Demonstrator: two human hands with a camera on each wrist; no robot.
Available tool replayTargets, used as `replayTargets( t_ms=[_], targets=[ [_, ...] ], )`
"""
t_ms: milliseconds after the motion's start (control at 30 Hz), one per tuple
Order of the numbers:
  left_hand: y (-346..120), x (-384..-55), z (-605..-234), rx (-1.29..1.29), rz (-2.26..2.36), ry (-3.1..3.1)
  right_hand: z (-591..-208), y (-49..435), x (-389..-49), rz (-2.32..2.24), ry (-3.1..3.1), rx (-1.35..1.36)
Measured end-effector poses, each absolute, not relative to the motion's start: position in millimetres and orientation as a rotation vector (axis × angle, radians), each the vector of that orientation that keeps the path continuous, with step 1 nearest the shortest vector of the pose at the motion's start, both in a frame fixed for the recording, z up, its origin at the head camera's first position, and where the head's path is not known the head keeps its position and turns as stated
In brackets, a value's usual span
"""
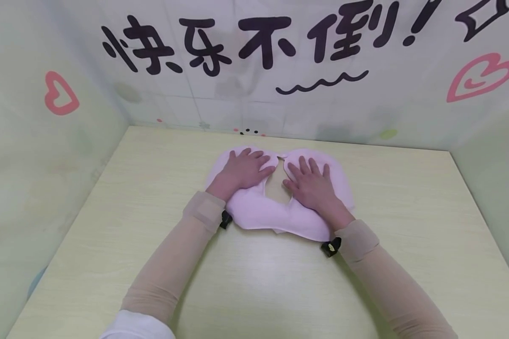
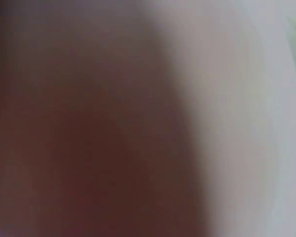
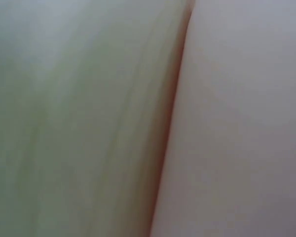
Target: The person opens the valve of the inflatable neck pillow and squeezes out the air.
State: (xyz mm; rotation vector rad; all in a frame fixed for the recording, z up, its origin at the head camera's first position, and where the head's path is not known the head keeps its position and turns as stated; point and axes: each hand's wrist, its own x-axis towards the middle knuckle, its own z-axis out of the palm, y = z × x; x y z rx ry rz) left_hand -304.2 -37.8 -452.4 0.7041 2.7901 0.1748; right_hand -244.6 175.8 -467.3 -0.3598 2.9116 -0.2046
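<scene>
A pink U-shaped neck pillow lies flat on the table, its rounded middle toward the person and its two ends almost meeting at the far side. On its left lobe rests my left hand, palm down with the fingers spread. My right hand lies palm down across the right lobe, its fingers extended toward the back. Bare tabletop shows through the gap between the lobes. A blurred close-up fills the left wrist view. In the right wrist view, a pale, out-of-focus surface takes up the right side.
The pale wooden table extends around the pillow on all sides. Behind it stands a printed backdrop with large black characters and pink hearts, and similar panels enclose the left and right. A black wrist strap piece sits under the right wrist.
</scene>
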Motion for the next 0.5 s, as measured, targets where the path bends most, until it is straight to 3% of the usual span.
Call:
replayTargets(
  t_ms=[267,500],
  targets=[
    [-47.6,-302.3,-447.1,0.677,0.190,2.781,-468.1,176.0,-242.6,-0.250,2.933,-0.363],
    [-61.9,-292.7,-418.9,0.716,0.261,2.872,-440.4,191.9,-234.0,-0.394,3.038,-0.345]
  ],
)
